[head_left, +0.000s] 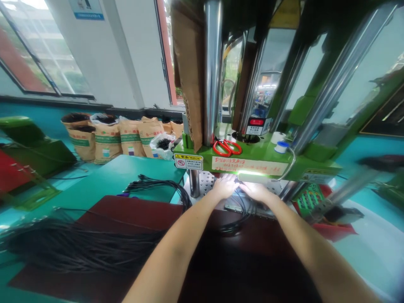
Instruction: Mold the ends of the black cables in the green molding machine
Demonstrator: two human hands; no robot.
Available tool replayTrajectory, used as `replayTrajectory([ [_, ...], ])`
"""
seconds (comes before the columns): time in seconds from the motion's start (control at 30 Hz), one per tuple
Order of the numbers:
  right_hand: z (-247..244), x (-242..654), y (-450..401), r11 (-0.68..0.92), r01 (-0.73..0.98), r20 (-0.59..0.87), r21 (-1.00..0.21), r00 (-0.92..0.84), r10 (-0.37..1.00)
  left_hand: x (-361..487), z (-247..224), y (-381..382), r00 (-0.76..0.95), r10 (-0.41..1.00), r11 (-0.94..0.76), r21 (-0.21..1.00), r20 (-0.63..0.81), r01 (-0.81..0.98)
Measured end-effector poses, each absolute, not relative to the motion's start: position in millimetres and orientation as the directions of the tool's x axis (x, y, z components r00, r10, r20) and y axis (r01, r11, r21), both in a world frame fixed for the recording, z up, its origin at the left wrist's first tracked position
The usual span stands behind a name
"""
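Note:
Both my hands reach under the green press plate, close together beneath a bright lamp. My left hand is at the machine's bed, its fingertips partly lost in glare. Just to its right, my right hand leans in from the other side, its fingers also hard to make out. Black cables hang down between the two hands and coil at the front edge of the bed. What the fingers hold, if anything, is too small and blurred to tell.
Red-handled scissors and a blue-and-white spool rest on the press plate. A large bundle of black cables lies at left on the dark red board. Another bundle lies behind it. Paper sacks line the wall.

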State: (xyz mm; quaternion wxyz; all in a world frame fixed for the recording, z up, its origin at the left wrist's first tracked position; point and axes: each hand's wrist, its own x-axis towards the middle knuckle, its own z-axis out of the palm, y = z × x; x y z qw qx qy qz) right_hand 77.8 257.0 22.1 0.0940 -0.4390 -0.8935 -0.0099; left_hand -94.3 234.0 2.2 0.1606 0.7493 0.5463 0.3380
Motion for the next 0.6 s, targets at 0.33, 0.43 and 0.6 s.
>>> replayTrajectory([
  [0.33, 15, 65, 258, 0.569, 0.820, 0.125, -0.057, -0.560, 0.819, -103, -13, 254, 0.337, 0.921, -0.389, 0.429, 0.195, 0.815],
  [0.43, 13, 62, 259, 0.553, 0.831, 0.124, -0.062, -0.544, 0.830, -101, -11, 258, 0.333, 0.922, -0.387, 0.406, 0.200, 0.828],
  [0.6, 16, 64, 262, 0.539, 0.840, 0.132, -0.066, -0.528, 0.839, -107, -7, 255, 0.336, 0.920, -0.392, 0.414, 0.203, 0.821],
])
